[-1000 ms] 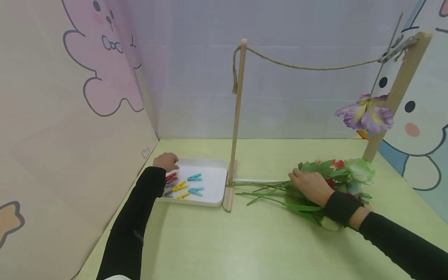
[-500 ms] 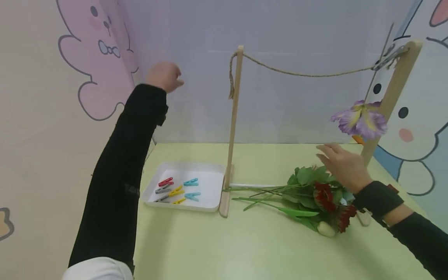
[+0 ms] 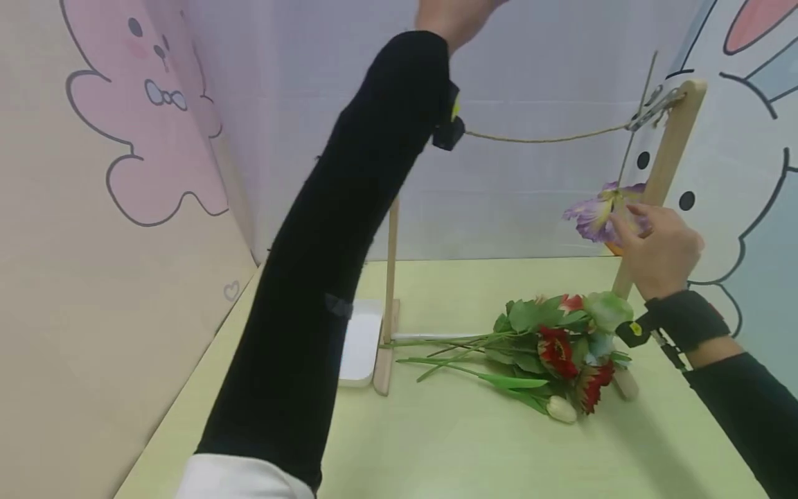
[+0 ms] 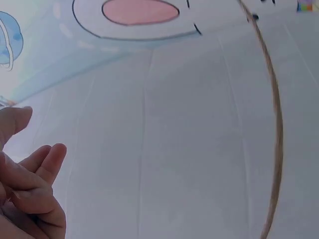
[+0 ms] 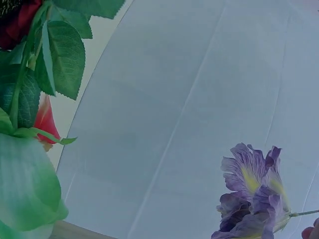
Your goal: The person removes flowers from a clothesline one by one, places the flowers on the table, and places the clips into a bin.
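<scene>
My left hand (image 3: pixel 458 17) is raised at the top edge of the head view, cut off by the frame. In the left wrist view its fingers (image 4: pixel 37 189) are loosely bent, the thumb apart from them, and nothing shows between them. A sagging rope (image 3: pixel 548 141) runs between two wooden posts. At its right end a grey clothespin (image 3: pixel 654 111) holds a purple flower (image 3: pixel 592 215) upside down by its stem. My right hand (image 3: pixel 663 249) is at this flower, thumb and fingers close to its base. In the right wrist view only a fingertip (image 5: pixel 311 231) shows, just below the stem.
Several flowers with red, green and white blooms (image 3: pixel 555 353) lie on the table (image 3: pixel 436 443) below my right hand. A white tray (image 3: pixel 360 353) stands left of the left post (image 3: pixel 391 277), mostly hidden by my left arm. The right post (image 3: pixel 663 159) stands beside the purple flower.
My left hand has risen from the tray of clothespins, up and to the right. My right hand has left the lying flowers and moved up to the hanging purple flower.
</scene>
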{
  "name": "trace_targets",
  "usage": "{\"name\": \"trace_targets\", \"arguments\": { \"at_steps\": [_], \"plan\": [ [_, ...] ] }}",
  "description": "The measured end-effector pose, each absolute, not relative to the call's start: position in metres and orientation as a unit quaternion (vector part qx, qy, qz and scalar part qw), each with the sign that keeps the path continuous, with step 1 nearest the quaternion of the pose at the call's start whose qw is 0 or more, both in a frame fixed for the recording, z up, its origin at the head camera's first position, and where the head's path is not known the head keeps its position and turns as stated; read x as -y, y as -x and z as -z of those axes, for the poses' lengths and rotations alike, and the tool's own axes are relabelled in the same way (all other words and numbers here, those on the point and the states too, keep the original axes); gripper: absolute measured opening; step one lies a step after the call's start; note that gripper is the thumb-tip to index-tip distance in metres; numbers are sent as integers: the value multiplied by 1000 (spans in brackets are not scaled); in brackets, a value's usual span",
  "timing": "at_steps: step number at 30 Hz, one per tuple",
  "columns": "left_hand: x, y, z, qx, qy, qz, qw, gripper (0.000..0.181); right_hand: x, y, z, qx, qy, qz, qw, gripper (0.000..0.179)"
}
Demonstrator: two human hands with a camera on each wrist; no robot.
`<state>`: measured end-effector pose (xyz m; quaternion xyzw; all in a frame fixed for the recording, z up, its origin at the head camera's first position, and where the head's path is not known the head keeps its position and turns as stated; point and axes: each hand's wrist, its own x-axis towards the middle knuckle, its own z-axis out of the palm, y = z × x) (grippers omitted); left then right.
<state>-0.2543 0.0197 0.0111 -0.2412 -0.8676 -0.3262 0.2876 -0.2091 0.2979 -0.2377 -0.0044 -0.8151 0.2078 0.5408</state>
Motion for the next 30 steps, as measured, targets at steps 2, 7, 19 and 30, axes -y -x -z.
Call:
{"name": "trace_targets", "arguments": {
  "at_steps": [2,7,19,30],
  "plan": [
    [-45,255,-4,848,261,391,245,54,-298,211,233,815,15,-226,533,34],
    [-100,255,24,788,264,545,108,47,-297,216,219,843,48,-292,449,42],
    [-181,260,70,777,200,593,60,36,-291,227,199,878,43,-356,317,52],
    [-199,244,67,824,196,530,47,29,-275,236,208,805,101,-364,458,32]
  ]
}}
